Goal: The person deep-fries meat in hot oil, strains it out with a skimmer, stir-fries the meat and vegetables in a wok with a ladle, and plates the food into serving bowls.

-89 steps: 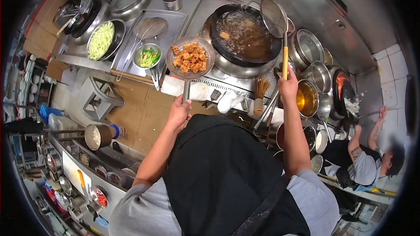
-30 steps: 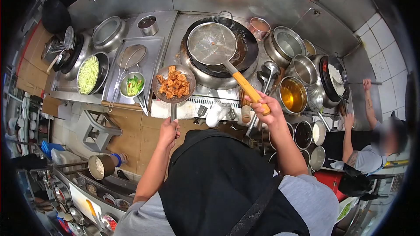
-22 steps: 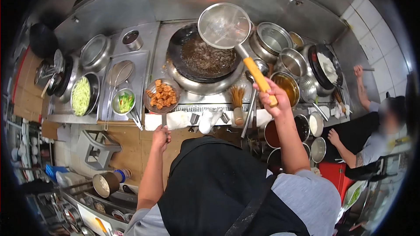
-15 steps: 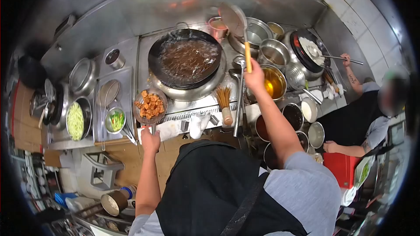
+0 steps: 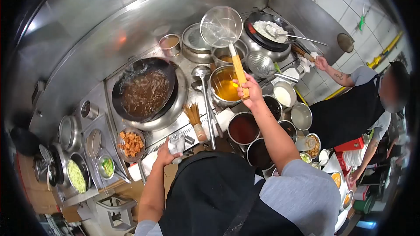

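My right hand (image 5: 250, 91) grips the yellow handle of a round mesh strainer (image 5: 221, 26), held raised over the pots at the back. Below that hand is a steel pot of golden oil (image 5: 223, 83). My left hand (image 5: 167, 153) has its fingers apart at the counter's front edge, beside a crumpled white cloth (image 5: 177, 141); whether it touches the cloth I cannot tell. To its left, browned fried pieces (image 5: 131, 144) lie in another strainer, its handle (image 5: 142, 171) free of my hand. Dark liquid bubbles and steams in the black wok (image 5: 144, 89) on the burner.
A bamboo brush (image 5: 194, 122) and a long ladle (image 5: 205, 100) lie between wok and oil pot. Shredded green vegetable (image 5: 76, 176) fills a bowl at left. On the right, a co-worker (image 5: 350, 100) holds a utensil near a second wok (image 5: 269, 30). Sauce pots (image 5: 243, 129) line the front right.
My left hand has let go of the handle of the strainer with fried pieces and moved right to the cloth. The view has turned right; my right hand still holds the raised strainer.
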The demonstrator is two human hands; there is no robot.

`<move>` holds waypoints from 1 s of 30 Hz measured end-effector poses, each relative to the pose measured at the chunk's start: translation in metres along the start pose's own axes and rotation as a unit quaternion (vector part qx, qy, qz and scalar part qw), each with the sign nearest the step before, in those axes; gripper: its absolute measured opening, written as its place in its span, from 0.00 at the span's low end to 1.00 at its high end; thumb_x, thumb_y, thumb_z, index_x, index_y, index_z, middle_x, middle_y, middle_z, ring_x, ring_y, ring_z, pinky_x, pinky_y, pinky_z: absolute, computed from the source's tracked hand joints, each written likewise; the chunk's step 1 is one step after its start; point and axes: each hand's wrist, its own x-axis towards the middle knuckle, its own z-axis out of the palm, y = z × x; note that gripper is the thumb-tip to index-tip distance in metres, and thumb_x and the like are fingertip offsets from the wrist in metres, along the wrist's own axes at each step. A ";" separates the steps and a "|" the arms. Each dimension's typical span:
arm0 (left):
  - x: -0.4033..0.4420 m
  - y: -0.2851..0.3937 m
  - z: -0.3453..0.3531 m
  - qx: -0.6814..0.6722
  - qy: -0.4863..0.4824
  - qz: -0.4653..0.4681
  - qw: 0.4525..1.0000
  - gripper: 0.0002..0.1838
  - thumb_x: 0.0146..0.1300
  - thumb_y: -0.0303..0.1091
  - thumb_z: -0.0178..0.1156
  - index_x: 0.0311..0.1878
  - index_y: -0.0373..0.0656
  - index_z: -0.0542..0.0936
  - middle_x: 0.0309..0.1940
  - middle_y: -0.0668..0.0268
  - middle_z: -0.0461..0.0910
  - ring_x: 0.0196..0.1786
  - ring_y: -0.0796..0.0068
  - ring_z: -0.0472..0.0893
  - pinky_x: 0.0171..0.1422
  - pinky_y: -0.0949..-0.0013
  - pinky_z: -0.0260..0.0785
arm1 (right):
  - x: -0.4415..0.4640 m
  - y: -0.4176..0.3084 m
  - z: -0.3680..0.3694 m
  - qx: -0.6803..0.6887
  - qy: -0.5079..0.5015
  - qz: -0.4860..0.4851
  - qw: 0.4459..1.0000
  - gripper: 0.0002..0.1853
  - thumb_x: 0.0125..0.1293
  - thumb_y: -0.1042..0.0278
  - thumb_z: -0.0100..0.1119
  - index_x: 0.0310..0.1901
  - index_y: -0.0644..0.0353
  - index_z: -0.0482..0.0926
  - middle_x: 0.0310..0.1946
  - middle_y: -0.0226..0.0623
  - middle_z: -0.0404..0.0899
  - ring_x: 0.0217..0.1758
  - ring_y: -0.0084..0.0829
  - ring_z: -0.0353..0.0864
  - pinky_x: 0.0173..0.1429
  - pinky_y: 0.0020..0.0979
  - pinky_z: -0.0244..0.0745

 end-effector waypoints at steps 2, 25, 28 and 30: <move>0.011 0.003 0.001 0.006 0.009 -0.027 1.000 0.60 0.42 0.58 0.77 0.78 0.50 0.58 0.63 0.43 0.73 0.68 0.43 0.71 0.73 0.50 0.60 | 0.011 -0.001 -0.030 0.184 -0.027 0.096 0.978 0.32 0.56 0.79 0.48 0.66 0.59 0.65 0.46 0.49 0.78 0.26 0.25 0.71 0.26 0.21 0.71; -0.010 -0.085 -0.009 -0.926 -0.057 -0.054 0.368 0.47 0.60 0.64 0.64 0.70 0.36 0.64 0.63 0.42 0.71 0.63 0.43 0.74 0.59 0.48 0.77 | -0.140 0.244 -0.013 -0.519 0.128 0.232 0.812 0.37 0.54 0.67 0.69 0.61 0.66 0.57 0.56 0.63 0.70 0.62 0.56 0.73 0.66 0.43 0.68; -0.018 -0.076 -0.006 -0.940 -0.027 -0.083 0.329 0.47 0.60 0.64 0.64 0.71 0.36 0.64 0.65 0.44 0.69 0.67 0.43 0.69 0.64 0.47 0.74 | -0.137 0.266 -0.015 -0.498 0.177 0.221 0.820 0.36 0.52 0.72 0.70 0.59 0.63 0.59 0.46 0.50 0.75 0.51 0.43 0.78 0.56 0.39 0.74; -0.025 -0.062 -0.020 -0.939 0.006 -0.102 0.328 0.47 0.60 0.64 0.63 0.71 0.38 0.64 0.66 0.44 0.68 0.69 0.42 0.67 0.66 0.44 0.72 | -0.137 0.270 -0.012 -0.489 0.206 0.224 0.817 0.33 0.54 0.71 0.69 0.58 0.62 0.60 0.39 0.45 0.75 0.45 0.40 0.78 0.51 0.40 0.75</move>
